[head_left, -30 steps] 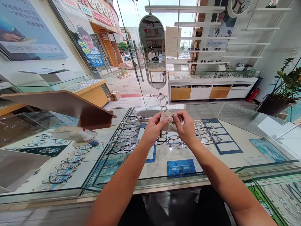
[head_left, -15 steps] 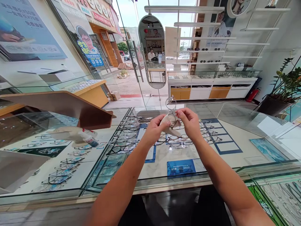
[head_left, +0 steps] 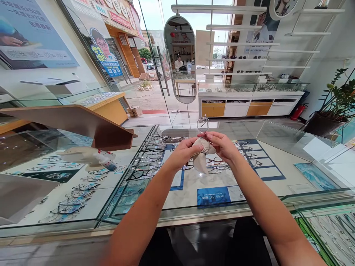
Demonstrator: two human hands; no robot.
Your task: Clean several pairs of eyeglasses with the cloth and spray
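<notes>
Above the glass counter, both hands meet on a pair of thin-rimmed glasses (head_left: 203,124), one round lens standing up over the fingers. My left hand (head_left: 186,152) is closed on a pale beige cloth (head_left: 200,162), which is wrapped about the lower part of the glasses and hangs down below. The fingers of my right hand (head_left: 222,146) are pinched at the frame, close to the left fingertips. The cloth and fingers hide the lower lens. Under the hands, several pairs of glasses (head_left: 217,162) lie in rows inside the counter.
A brown wooden stand (head_left: 91,129) juts over the counter at left, beside a small spray bottle (head_left: 106,159) and a crumpled beige cloth (head_left: 79,155). A blue card (head_left: 213,197) lies near the front edge. Beyond stand an oval mirror (head_left: 180,59) and a potted plant (head_left: 330,103).
My right hand has shifted slightly left and down, closer to the left hand. The cloth now hangs more straight down, and the upright lens has turned and sits slightly lower.
</notes>
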